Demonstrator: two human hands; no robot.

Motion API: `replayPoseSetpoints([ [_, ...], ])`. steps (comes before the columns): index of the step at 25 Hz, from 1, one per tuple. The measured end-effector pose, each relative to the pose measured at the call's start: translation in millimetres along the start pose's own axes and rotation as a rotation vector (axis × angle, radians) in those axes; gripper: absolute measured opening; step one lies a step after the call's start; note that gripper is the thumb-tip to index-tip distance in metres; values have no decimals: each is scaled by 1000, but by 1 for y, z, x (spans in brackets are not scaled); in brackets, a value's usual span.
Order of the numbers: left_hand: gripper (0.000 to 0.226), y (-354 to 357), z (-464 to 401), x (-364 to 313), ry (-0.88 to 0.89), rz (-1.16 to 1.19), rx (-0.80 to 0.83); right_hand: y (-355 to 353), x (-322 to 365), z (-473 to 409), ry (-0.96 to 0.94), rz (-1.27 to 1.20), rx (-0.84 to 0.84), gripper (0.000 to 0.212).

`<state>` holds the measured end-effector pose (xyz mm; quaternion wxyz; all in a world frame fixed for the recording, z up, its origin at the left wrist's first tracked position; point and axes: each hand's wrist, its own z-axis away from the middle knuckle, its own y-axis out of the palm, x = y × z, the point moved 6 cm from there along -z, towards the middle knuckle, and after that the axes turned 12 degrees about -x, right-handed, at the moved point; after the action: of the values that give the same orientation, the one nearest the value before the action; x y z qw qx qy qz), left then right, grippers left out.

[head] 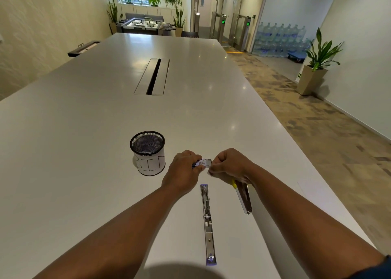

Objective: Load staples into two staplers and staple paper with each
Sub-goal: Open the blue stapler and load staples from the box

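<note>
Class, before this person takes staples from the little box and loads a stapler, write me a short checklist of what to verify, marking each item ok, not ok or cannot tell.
1. Staple box held by both hands, left hand and right hand: ok.
2. Box drawer slid out: ok, partly.
3. Staples inside the box: cannot tell.
4. Purple stapler swung open flat on the table: ok.
5. Yellow stapler open: cannot tell, the right arm covers part of it.
6. Paper ready nearby: cannot tell.
</note>
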<state>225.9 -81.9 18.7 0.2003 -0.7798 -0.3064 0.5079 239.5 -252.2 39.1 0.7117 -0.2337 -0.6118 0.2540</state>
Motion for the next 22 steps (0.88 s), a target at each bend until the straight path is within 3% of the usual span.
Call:
replayPoseSetpoints([
  [5,24,-1,0,-1,8,-6,7,-5,0,-4,-27,-42,-114,2],
  [9,25,-1,0,-1,10,-9,6,-7,-1,-7,-5,-40,-190,14],
  [22,32,-1,0,0,5,8,5,5,-3,-13,67,-121,-210,20],
])
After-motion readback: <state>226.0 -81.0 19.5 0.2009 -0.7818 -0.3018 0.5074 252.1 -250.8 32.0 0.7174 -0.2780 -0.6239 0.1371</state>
